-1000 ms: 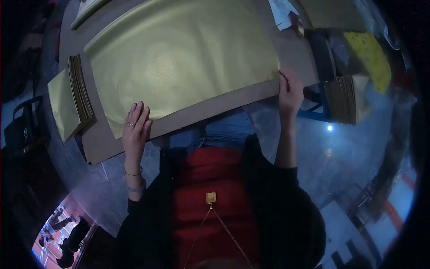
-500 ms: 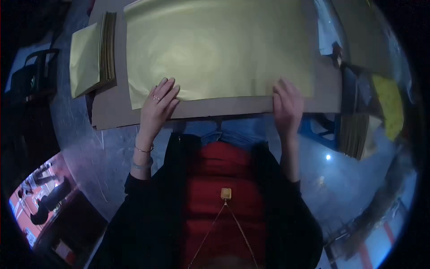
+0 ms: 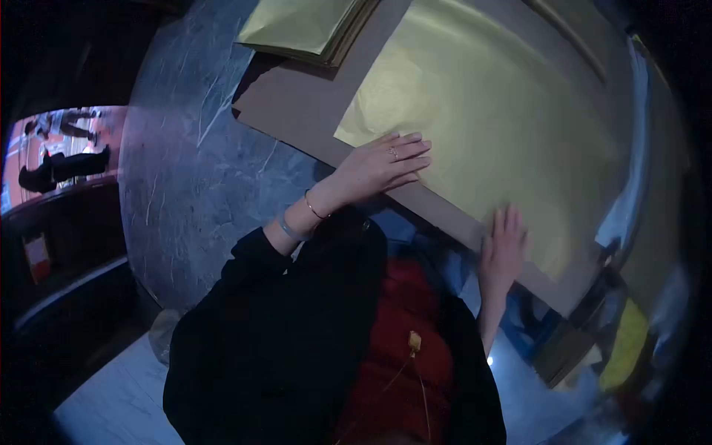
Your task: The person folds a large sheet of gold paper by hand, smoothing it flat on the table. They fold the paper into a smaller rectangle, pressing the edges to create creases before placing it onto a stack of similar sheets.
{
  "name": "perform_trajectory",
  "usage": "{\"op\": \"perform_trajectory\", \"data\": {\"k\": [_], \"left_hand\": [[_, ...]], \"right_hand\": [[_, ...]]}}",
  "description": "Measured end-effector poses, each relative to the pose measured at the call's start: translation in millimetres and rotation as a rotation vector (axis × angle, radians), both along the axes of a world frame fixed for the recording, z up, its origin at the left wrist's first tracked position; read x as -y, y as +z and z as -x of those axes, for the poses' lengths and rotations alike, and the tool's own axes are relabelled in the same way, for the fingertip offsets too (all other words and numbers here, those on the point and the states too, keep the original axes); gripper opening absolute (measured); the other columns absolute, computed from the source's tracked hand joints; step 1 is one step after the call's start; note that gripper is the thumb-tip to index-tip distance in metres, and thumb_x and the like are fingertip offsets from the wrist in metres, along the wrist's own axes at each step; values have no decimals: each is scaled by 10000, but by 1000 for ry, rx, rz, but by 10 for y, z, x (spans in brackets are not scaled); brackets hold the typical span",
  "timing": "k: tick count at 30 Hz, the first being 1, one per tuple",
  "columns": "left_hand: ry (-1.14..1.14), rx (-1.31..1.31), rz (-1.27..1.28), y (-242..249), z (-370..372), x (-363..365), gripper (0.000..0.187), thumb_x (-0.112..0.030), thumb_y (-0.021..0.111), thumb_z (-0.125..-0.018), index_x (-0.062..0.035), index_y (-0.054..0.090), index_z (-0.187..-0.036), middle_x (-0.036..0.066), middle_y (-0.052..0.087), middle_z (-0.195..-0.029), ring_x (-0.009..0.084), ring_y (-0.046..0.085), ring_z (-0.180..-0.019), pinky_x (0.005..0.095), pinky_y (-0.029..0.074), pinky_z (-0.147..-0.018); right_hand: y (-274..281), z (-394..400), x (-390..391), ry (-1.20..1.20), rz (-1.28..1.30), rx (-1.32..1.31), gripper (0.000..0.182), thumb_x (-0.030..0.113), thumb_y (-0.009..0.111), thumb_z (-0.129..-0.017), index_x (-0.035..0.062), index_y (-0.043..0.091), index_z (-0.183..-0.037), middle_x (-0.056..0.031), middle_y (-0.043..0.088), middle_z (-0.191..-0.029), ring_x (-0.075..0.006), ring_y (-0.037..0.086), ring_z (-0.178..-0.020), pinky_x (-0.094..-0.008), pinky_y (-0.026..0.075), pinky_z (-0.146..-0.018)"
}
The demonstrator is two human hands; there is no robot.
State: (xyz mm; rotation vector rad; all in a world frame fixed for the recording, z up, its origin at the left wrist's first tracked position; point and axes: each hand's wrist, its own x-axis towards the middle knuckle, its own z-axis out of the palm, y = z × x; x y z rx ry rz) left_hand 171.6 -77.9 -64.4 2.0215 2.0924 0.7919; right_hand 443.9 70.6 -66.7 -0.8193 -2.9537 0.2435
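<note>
On the worktop [image 3: 289, 96], the gold sheet [image 3: 482, 126] is already spread, with no fold visible; the left hand [image 3: 378, 167] and the right hand [image 3: 506, 245] lie at its near edge, each grip released, fingers extended; the stack [image 3: 304, 30] sits beside it.

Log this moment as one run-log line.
left hand: flat on gold paper sheet | right hand: at its near edge | beneath: brown cardboard board | beside: stack of folded gold paper
</note>
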Motion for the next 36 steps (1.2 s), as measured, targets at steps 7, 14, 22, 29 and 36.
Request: {"op": "perform_trajectory", "data": {"k": [7, 14, 22, 29, 36], "left_hand": [[15, 12, -39, 44, -6, 41, 342, -208, 611, -855, -113, 578, -1181, 45, 518, -1296, 234, 467, -1227, 388, 394, -1016], [121, -160, 15, 268, -1, -195, 421, -237, 640, -789, -52, 505, -1142, 95, 537, -1088, 240, 538, -991, 334, 482, -814], [43, -204, 242, 330, 49, -823, 200, -213, 593, -799, -25, 585, -865, 96, 547, -984, 237, 538, -937, 325, 485, -747], [-99, -316, 228, 459, -17, -1461, 269, -228, 577, -817, -64, 542, -1027, 69, 543, -970, 226, 558, -873, 338, 506, -740], [29, -309, 80, 159, -18, -2115, 326, -310, 607, -808, -63, 537, -1009, 75, 554, -1052, 228, 546, -993, 349, 482, -725]], "right_hand": [[37, -24, -4, -25, -1, -36, 427, 206, 457, -948, 123, 431, -1366, -88, 348, -1457, -265, 292, -1361, -468, 167, -1116], [74, -69, 3, -13, -24, -41, 445, 209, 458, -939, 104, 422, -1370, -99, 346, -1457, -267, 298, -1359, -462, 181, -1113], [166, -69, 12, -48, 41, -44, 511, 159, 558, -866, 142, 430, -1360, -83, 356, -1447, -256, 310, -1351, -482, 196, -1108], [167, -87, -11, -130, 71, 89, 524, 200, 599, -830, 162, 456, -1333, -52, 377, -1434, -231, 328, -1339, -479, 229, -1098], [193, -87, 1, -88, 123, -83, 489, 214, 594, -814, 134, 495, -1286, -67, 393, -1421, -255, 364, -1315, -495, 263, -1074]]}}
